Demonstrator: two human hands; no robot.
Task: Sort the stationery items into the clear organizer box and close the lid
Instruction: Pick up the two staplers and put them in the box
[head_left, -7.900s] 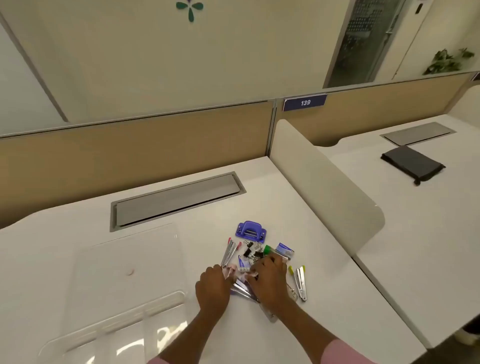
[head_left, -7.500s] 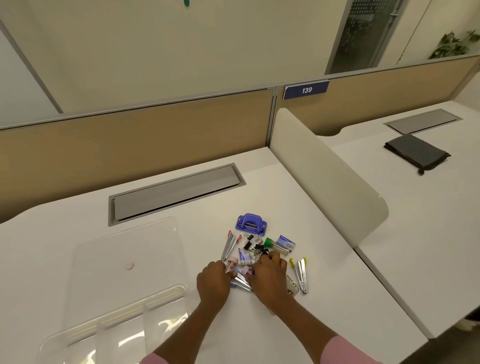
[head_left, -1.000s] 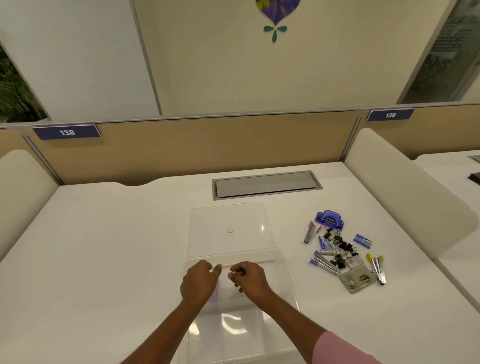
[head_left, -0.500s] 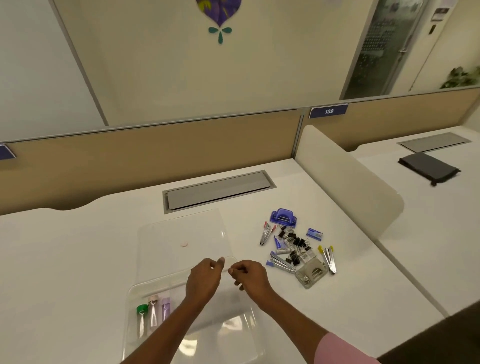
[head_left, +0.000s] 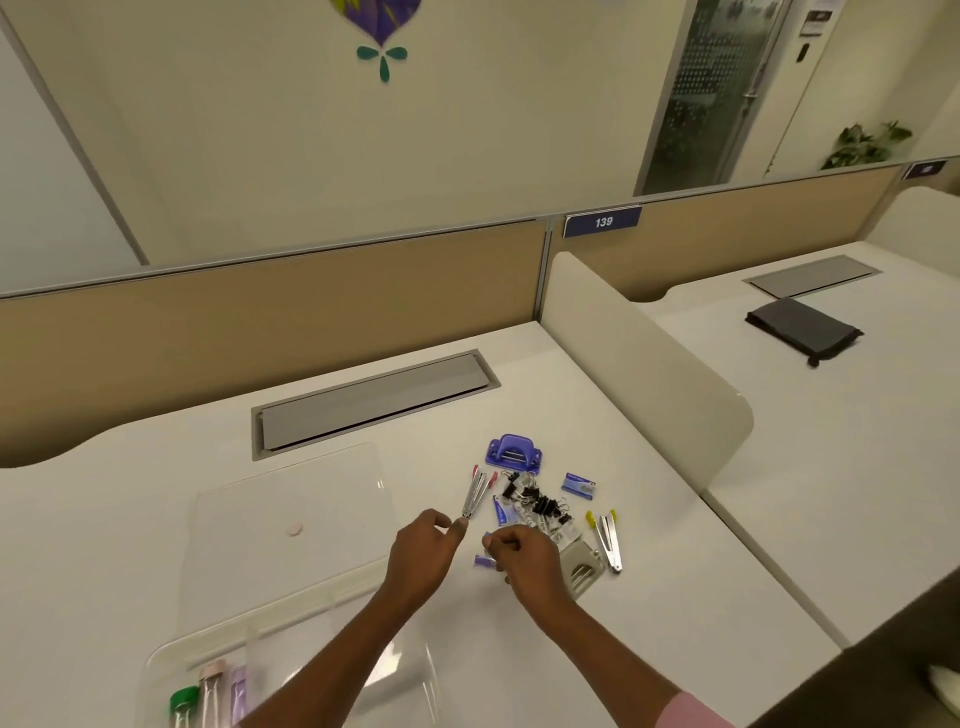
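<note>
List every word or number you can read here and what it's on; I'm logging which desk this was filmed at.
"139": white digits on the blue plate atop the desk partition.
Second blue plate, far right: blurred, unreadable.
Small blue box: print too small to read.
Notice beside the door: blurred, unreadable.

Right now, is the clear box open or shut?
Open: the lid lies flat on the desk behind the clear box, not covering it.

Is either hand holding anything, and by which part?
Left hand only touches the near end of the red-tipped metal tool, no grip. Right hand is curled over the pile; any hold cannot be told.
</note>
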